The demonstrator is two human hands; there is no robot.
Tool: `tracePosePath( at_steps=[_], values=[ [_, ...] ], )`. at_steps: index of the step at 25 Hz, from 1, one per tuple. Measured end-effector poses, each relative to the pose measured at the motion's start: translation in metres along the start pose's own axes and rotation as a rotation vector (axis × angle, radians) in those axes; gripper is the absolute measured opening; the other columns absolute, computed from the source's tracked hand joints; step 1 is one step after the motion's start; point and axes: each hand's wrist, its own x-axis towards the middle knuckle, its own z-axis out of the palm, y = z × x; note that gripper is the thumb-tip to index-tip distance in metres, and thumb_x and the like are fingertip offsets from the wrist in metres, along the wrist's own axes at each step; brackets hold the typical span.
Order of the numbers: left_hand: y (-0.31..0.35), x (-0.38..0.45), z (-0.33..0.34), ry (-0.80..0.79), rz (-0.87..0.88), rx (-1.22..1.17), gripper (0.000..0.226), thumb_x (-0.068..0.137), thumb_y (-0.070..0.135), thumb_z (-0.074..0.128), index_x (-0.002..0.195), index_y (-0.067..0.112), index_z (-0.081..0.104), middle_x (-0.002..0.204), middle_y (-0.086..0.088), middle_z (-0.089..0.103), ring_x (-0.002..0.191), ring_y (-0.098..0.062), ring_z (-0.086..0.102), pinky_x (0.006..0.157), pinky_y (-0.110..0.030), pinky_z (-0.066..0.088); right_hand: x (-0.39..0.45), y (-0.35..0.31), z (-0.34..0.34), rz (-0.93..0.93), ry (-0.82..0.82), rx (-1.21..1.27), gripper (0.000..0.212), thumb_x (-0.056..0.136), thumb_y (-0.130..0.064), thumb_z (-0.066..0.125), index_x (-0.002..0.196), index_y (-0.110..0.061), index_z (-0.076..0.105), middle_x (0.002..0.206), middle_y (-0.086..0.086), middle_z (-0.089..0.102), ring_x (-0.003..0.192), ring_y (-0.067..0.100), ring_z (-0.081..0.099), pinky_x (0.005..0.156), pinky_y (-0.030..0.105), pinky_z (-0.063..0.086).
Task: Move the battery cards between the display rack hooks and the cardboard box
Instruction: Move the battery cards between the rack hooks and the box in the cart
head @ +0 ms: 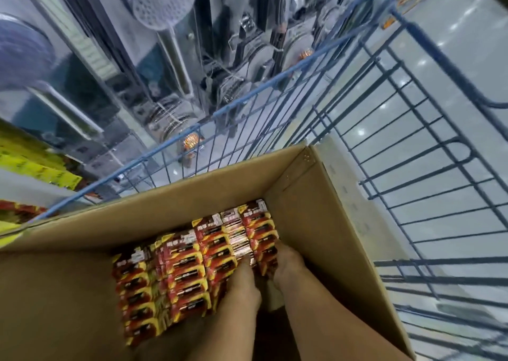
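Note:
Deep inside an open cardboard box (299,195) lie rows of red, yellow and black battery cards (187,267), packed side by side. Both my hands reach down into the box at its right end. My left hand (243,281) lies on the cards near the middle rows, fingers bent down into them. My right hand (287,263) is at the rightmost row, its fingertips hidden among the cards. The frame is blurred, so whether either hand grips a card cannot be made out.
The box sits in a blue wire cart (398,146). Beyond it hang shower heads (162,3) and hoses on a wall display. Yellow and red packs (33,165) hang at the left. A glossy grey floor (453,44) lies to the right.

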Motion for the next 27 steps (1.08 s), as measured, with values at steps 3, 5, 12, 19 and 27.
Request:
tracePosePath(
  at_steps=[3,5,12,19,27],
  values=[
    [0.005,-0.008,0.010,0.012,-0.037,-0.193,0.036,0.105,0.013,0.057,0.138,-0.001,0.056,0.108,-0.019,0.065,0.112,-0.038,0.063,0.104,-0.047,0.047,0.006,-0.004,0.004,0.075,-0.059,0.123,0.037,0.110,-0.018,0.044,0.130,0.007,0.063,0.118,0.028,0.069,0.108,0.041,0.068,0.081,0.042,0.063],
    [0.008,-0.020,0.012,-0.001,-0.073,-0.216,0.037,0.105,0.013,0.058,0.139,0.001,0.056,0.121,-0.024,0.066,0.116,-0.039,0.063,0.096,-0.047,0.047,0.012,-0.003,0.004,0.116,-0.084,0.116,0.037,0.110,-0.018,0.044,0.131,0.006,0.063,0.127,0.032,0.066,0.115,0.045,0.066,0.090,0.053,0.059],
    [0.009,-0.022,0.002,0.084,-0.121,-0.228,0.028,0.097,0.025,0.071,0.104,0.000,0.060,0.078,-0.011,0.061,0.052,-0.018,0.059,0.042,-0.022,0.048,-0.009,-0.009,-0.001,0.191,0.012,0.160,0.047,0.099,-0.034,0.068,0.131,-0.001,0.058,0.101,0.021,0.064,0.090,0.033,0.063,0.059,0.036,0.049],
    [0.012,-0.078,-0.007,-0.009,-0.068,-0.338,0.029,0.095,0.006,0.070,0.117,0.003,0.051,0.109,-0.018,0.060,0.103,-0.028,0.063,0.085,-0.032,0.054,-0.053,-0.015,-0.009,0.078,-0.026,0.112,0.048,0.102,-0.017,0.063,0.145,0.001,0.050,0.134,0.025,0.059,0.116,0.036,0.063,0.070,0.034,0.055],
    [0.007,-0.129,-0.053,0.005,-0.119,-0.290,0.044,0.094,0.001,0.069,0.135,0.000,0.054,0.135,-0.022,0.059,0.128,-0.034,0.058,0.090,-0.037,0.052,-0.090,-0.008,-0.033,-0.001,0.000,0.029,0.035,0.101,-0.005,0.062,0.135,0.003,0.057,0.096,0.019,0.060,0.105,0.037,0.062,0.088,0.042,0.057]
  ],
)
